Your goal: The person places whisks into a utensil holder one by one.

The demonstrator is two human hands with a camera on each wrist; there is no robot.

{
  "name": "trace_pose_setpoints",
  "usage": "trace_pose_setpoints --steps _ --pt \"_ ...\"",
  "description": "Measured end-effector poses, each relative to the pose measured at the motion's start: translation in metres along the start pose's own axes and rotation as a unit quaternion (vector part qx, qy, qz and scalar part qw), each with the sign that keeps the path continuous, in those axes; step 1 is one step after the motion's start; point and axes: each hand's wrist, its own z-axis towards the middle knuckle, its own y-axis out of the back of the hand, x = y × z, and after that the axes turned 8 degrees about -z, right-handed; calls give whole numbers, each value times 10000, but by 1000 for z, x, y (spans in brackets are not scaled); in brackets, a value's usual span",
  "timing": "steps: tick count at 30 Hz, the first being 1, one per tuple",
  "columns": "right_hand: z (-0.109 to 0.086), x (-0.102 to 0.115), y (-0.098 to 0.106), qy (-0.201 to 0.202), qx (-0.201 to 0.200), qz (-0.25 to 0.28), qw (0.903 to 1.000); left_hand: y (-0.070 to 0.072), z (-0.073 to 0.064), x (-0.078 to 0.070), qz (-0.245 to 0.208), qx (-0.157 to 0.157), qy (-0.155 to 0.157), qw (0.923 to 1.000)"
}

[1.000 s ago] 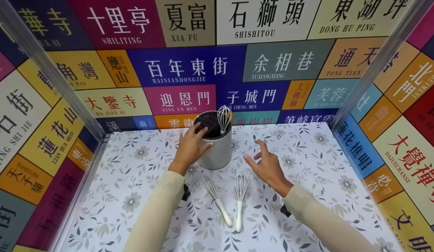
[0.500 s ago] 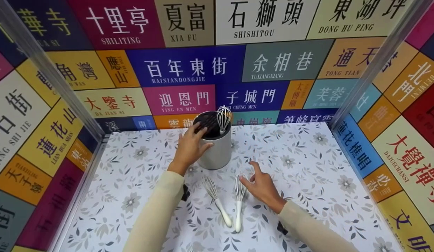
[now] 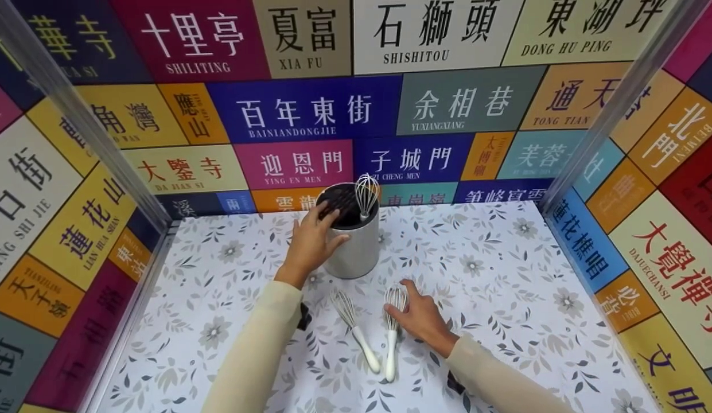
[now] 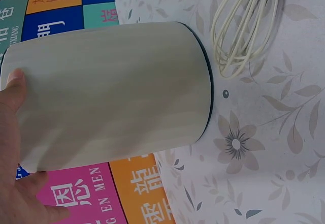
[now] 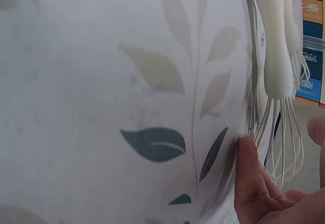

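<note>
Over the floral tabletop (image 3: 189, 355), a person's right hand (image 3: 419, 312) frames the wire head of the right whisk (image 3: 392, 344), which lies in front of a pale canister (image 3: 354, 255), near a second whisk (image 3: 362, 342); that grip looks parted, thumb to one side and fingers to the other. The left hand (image 3: 312, 244) clasps the canister's upper edge, where a third whisk (image 3: 365, 201) stands wires up. From where I stand, the tidy way to lift would be a light pinch low on the loops, toward the handle, so the springy wires are not squashed and the handle does not swing into its neighbour; a firm left grip should guard the canister against tipping. Harder to make out is whether the right fingertips touch the wires or merely flank them; the thumb, cut off at the right wrist view's edge, seems to stand clear. The third whisk's handle is sunk out of sight in the dark opening (image 3: 345, 213), and the canister's top runs partly out of the left wrist view.
</note>
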Motion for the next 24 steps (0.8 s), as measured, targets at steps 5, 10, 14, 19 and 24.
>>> trace_pose_setpoints --steps 5,10,14,19,24 --pt "-1 1 -5 -118 85 178 9997 0 -1 0 -26 -106 -112 9999" --pt "-2 2 -8 -117 69 278 9995 0 -3 0 -32 -206 -251 9995" --pt "-2 3 -8 -134 25 288 9995 0 -3 0 -31 -215 -259 9994" --pt "-1 4 -7 -124 33 476 9988 1 -3 0 -36 -181 -230 9996" --pt "1 6 -2 -148 -9 553 9984 1 -3 0 -48 -119 -181 9998"
